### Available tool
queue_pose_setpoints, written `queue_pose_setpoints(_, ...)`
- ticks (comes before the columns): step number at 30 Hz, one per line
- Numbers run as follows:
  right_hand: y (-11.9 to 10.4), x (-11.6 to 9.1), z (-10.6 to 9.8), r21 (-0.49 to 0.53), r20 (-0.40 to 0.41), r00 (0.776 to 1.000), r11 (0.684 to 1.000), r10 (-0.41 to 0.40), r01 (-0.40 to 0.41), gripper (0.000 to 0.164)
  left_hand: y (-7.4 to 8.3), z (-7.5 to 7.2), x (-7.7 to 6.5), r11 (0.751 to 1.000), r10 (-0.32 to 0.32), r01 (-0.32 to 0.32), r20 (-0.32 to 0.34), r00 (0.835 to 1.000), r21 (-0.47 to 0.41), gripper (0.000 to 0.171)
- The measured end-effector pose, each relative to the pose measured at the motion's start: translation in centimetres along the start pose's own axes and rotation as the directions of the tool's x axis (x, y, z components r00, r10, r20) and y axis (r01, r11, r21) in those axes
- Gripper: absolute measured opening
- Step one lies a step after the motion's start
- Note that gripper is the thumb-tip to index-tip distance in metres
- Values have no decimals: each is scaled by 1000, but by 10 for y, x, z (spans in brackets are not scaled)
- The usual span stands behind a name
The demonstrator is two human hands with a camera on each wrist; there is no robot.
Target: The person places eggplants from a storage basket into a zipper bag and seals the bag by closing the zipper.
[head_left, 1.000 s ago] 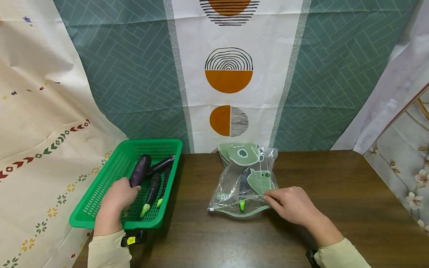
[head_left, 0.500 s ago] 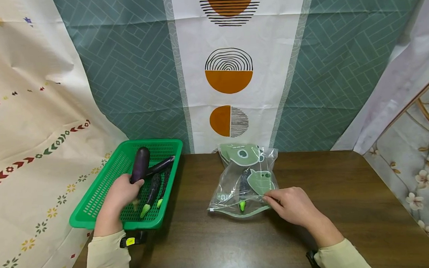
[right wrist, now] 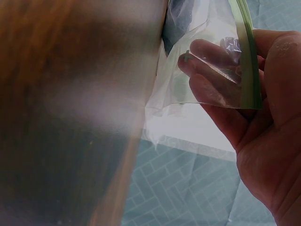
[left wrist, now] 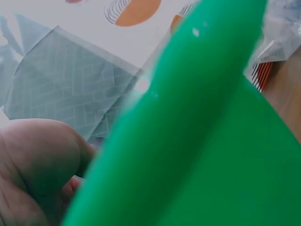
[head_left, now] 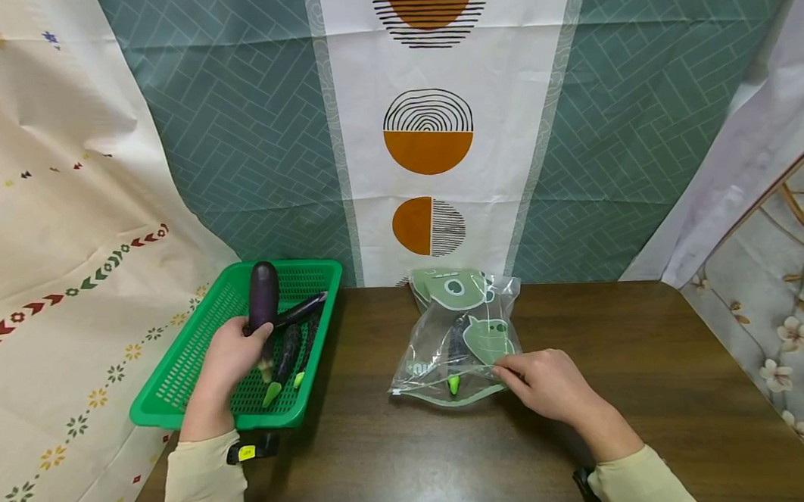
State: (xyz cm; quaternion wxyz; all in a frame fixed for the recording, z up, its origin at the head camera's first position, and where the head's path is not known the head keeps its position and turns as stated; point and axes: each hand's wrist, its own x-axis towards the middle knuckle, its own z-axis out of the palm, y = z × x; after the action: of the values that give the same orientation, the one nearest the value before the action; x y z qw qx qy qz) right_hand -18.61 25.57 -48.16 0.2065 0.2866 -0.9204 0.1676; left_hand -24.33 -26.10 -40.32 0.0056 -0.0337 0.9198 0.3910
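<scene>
My left hand [head_left: 232, 356] grips a thick dark purple eggplant [head_left: 263, 296] over the green plastic basket [head_left: 152, 410]. Several slimmer eggplants lie in the basket, among them one with a green stem end [head_left: 273, 392]. In the left wrist view the basket's wall [left wrist: 188, 117] hides most of the hand and what it holds. My right hand [head_left: 545, 380] pinches the right edge of a clear zip bag [head_left: 418, 364] with green printed shapes. Inside the bag lies a dark eggplant [head_left: 454, 385], its bright green end near the bag's opening. The right wrist view shows fingers behind the clear film.
Both the basket and the bag lie on a brown wooden table [head_left: 399, 463]. A patterned cloth [head_left: 432, 166] hangs behind the table. Cream fabric [head_left: 70, 299] drapes along the left side, and a floral panel [head_left: 789, 344] stands at the right.
The thick eggplant has swung from slanted to nearly upright and risen slightly in my left hand, which shifted a little right. My right hand and the bag have stayed in place.
</scene>
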Motion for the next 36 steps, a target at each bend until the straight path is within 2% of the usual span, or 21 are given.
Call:
queue_pose_setpoints(6, 0, 0, 0, -3, 12, 1000, 1000, 8, -8, 9, 4, 4, -1, 992, 17, -17, -5, 1000, -126, 57)
queue_pose_setpoints(12, -1, 0, 0, 3, 8, 1000, 1000, -1, 1, 7, 6, 5, -1, 959, 52, -43, 24, 998, -281, 64)
queue_pose_setpoints(23, -1, 0, 0, -1, 5, 1000, 1000, 5, -5, 5, 16, 9, -2, 850, 115, -75, 44, 992, -521, 64)
queue_pose_setpoints(27, -2, 0, -1, 1, 11, 1000, 1000, 11, -11, 5, 20, 11, -4, 810, 134, -71, 66, 989, -583, 62)
queue_pose_setpoints(33, -2, 0, -1, 10, 14, 1000, 1000, 12, -12, 6, 26, 18, -5, 763, 171, -72, 92, 981, -643, 59)
queue_pose_setpoints(36, -2, 0, -2, 9, 10, 1000, 1000, 9, -9, 4, 28, 23, -5, 720, 195, -78, 93, 976, -689, 54)
